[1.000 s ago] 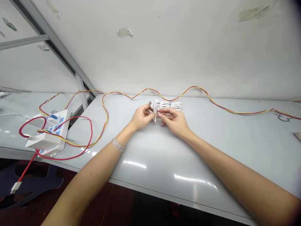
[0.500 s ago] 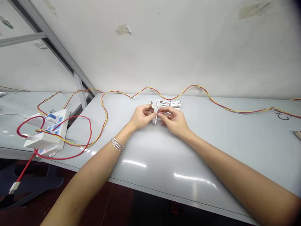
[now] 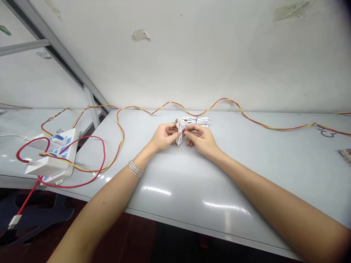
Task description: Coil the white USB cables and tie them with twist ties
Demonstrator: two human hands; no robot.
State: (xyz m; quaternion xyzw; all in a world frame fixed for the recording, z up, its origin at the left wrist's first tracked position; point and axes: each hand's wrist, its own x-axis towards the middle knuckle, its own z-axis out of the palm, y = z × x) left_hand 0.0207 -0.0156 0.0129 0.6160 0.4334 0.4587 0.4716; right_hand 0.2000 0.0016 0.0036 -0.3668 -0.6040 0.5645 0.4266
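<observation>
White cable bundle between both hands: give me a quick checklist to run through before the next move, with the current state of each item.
1. Left hand pinching the white cable bundle: ok, fingers closed on it.
2. Right hand gripping the same bundle: ok.
3. Second bundle lying apart behind the hands, tied at its middle: ok.
4. Tie on the held bundle fastened: cannot tell, the fingers hide it.
5. Red and yellow wire free of the hands: ok, it runs along the back of the table.
6. Power strip out of the way: ok, far to the left, with a red cable looped beside it.
</observation>
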